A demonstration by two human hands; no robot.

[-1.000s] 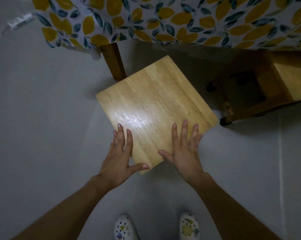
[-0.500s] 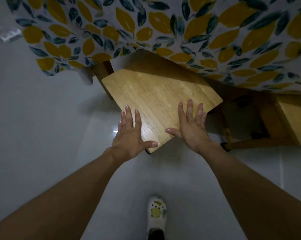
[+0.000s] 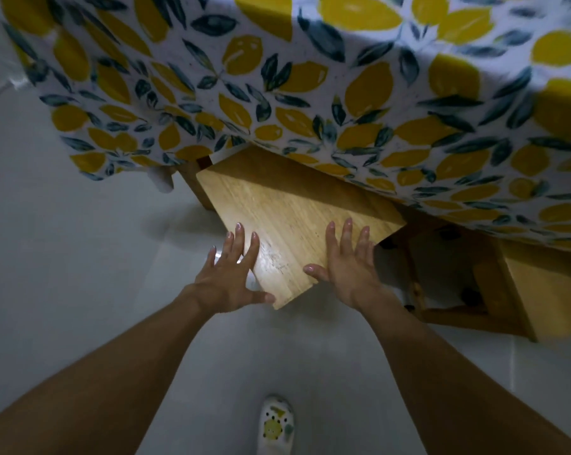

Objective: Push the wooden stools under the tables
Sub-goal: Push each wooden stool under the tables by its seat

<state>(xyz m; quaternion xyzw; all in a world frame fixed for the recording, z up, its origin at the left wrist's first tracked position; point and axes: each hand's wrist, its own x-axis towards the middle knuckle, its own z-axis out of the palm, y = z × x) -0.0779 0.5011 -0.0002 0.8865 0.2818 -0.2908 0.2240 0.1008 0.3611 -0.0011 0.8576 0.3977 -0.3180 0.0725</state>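
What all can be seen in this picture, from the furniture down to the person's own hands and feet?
tablecloth: one, white with yellow lemons and dark leaves, hanging over the table across the top.
table leg: one visible, brown wood, under the cloth's left corner.
wooden stool: one, light wood, partly under the table, its near corner sticking out.
second stool: one, light wood, at right, under the table edge.
floor: pale grey, all around.
shoe: one, white with coloured charms, bottom centre.
left hand: one, open, fingers spread at the stool's left edge.
right hand: one, open, flat on the stool's top.
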